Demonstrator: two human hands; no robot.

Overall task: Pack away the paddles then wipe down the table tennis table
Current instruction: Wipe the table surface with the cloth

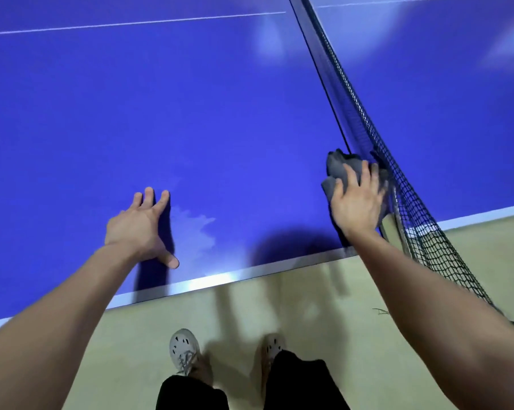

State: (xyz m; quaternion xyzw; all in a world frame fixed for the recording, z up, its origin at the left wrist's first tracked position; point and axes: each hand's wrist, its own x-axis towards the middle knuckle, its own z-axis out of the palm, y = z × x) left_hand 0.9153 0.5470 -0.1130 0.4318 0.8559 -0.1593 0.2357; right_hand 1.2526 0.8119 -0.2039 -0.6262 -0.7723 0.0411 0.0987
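Grey cloth [337, 168] beneath right hand [357, 202] fingers [365, 174], on table [161, 99], beside net [412, 202]

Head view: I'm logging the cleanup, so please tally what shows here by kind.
Hands: 2 (left hand, right hand)
Grey cloth: 1
Table tennis table: 1
Net: 1
Shoes: 2 (left shoe, right shoe)
Total: 7

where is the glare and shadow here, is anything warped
Head view: pale glare patches upper right on the table, a glint on its near edge; dark shadows beside the left hand and below the right hand; the wide angle curves the net.
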